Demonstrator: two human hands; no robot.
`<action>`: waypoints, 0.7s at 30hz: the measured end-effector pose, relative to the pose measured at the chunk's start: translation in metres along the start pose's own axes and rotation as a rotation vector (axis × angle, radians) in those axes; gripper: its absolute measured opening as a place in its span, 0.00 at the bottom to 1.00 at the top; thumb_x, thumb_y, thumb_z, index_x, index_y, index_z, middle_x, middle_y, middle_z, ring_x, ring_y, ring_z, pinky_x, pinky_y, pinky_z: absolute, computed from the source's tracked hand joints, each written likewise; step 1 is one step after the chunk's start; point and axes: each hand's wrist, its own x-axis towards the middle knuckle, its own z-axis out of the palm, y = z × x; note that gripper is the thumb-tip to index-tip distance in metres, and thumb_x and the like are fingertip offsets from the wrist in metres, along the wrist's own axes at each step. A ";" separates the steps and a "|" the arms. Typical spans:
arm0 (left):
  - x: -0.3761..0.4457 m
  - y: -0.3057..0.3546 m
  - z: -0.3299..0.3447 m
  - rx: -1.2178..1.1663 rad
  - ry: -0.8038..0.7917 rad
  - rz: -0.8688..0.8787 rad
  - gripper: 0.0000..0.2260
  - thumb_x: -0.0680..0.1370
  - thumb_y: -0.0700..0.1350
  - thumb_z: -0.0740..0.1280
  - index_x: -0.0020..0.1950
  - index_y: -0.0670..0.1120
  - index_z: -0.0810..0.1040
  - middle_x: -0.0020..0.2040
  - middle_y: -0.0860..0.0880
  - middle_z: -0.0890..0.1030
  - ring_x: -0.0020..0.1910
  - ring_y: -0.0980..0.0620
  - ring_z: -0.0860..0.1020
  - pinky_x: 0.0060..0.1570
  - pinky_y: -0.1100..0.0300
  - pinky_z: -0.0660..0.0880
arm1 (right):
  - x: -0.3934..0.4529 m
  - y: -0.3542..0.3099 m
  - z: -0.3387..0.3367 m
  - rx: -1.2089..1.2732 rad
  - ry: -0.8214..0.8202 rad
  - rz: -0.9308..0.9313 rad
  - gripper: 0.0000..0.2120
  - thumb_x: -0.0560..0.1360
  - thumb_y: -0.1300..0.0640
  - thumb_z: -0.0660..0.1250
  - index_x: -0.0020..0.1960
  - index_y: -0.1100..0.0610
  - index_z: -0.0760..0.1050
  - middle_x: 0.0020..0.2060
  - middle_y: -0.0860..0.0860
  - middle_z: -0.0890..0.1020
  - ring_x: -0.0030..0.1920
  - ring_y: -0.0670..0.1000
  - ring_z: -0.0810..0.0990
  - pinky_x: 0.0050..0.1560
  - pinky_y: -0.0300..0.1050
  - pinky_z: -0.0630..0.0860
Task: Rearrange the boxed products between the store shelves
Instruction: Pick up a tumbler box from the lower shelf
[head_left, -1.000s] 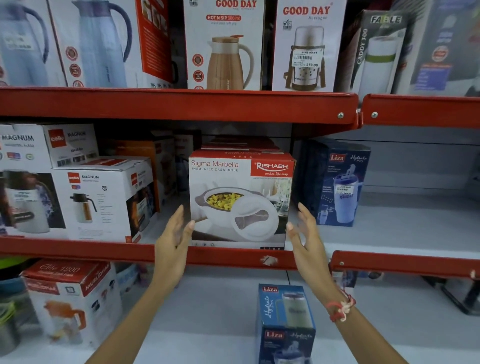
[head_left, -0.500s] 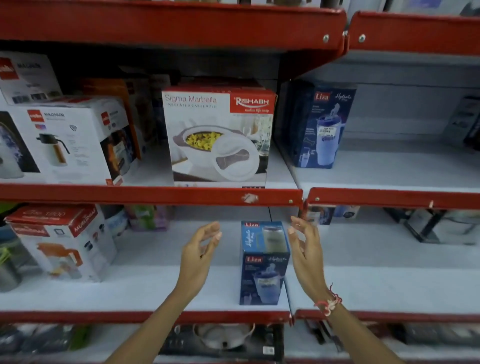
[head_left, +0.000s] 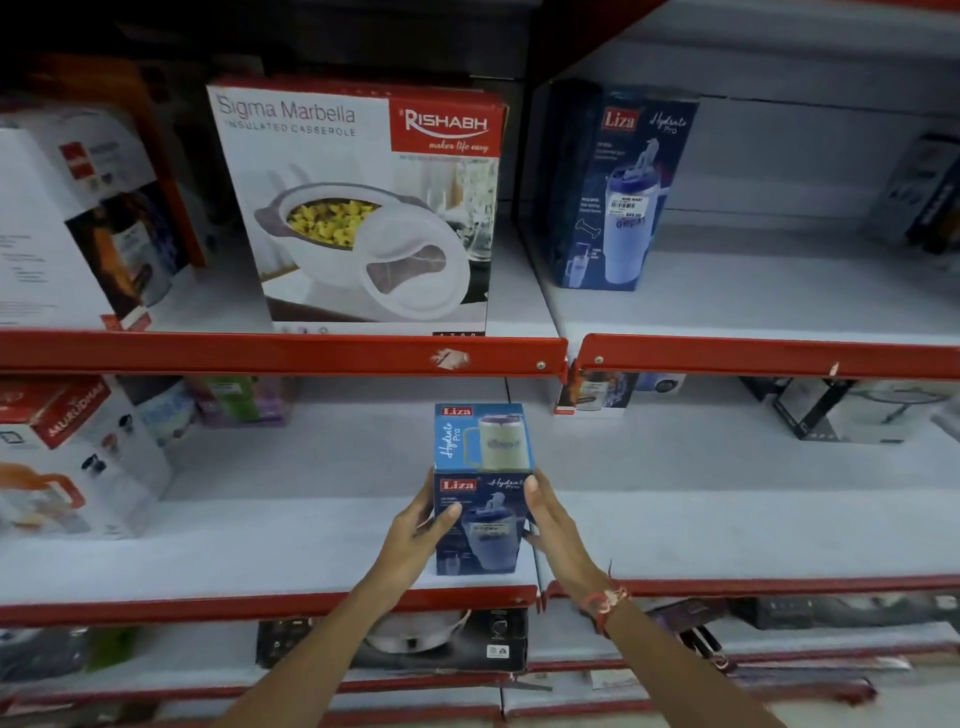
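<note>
A small blue Liza box (head_left: 480, 457) stands upright near the front edge of the lower shelf (head_left: 260, 551). My left hand (head_left: 418, 522) presses its left side and my right hand (head_left: 545, 512) presses its right side, so both hands grip it. On the shelf above stands a white and red Rishabh casserole box (head_left: 363, 208). A taller blue Liza box (head_left: 618, 187) stands to its right in the neighbouring bay.
White flask boxes (head_left: 78, 223) fill the upper shelf's left end. A white and red jug box (head_left: 67, 457) sits at the lower shelf's left. Red shelf lips (head_left: 260, 353) run across. Dark boxes (head_left: 831, 410) sit at the lower right; a dark box (head_left: 415, 644) lies below.
My hands dropped from beside the casserole box to the lower shelf and closed on the small Liza box. The view tilted down and moved closer.
</note>
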 end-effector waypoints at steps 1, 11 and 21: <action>-0.002 0.003 0.000 -0.027 0.001 -0.009 0.22 0.79 0.42 0.63 0.73 0.48 0.65 0.58 0.52 0.80 0.57 0.51 0.80 0.40 0.67 0.81 | 0.000 -0.003 -0.002 -0.013 -0.010 -0.001 0.24 0.71 0.31 0.58 0.66 0.28 0.62 0.67 0.45 0.74 0.57 0.35 0.77 0.40 0.26 0.76; -0.055 0.067 -0.023 0.029 -0.112 0.020 0.26 0.77 0.46 0.65 0.73 0.58 0.63 0.56 0.55 0.82 0.55 0.55 0.81 0.41 0.62 0.82 | -0.040 -0.055 -0.031 -0.061 -0.104 -0.098 0.29 0.71 0.42 0.67 0.67 0.25 0.60 0.65 0.44 0.78 0.57 0.37 0.81 0.44 0.36 0.81; -0.101 0.161 -0.033 0.022 -0.108 0.156 0.31 0.68 0.56 0.69 0.71 0.60 0.67 0.44 0.60 0.87 0.48 0.60 0.84 0.38 0.59 0.83 | -0.085 -0.157 -0.039 -0.081 -0.056 -0.234 0.29 0.72 0.48 0.66 0.70 0.33 0.64 0.60 0.45 0.82 0.58 0.48 0.82 0.48 0.45 0.84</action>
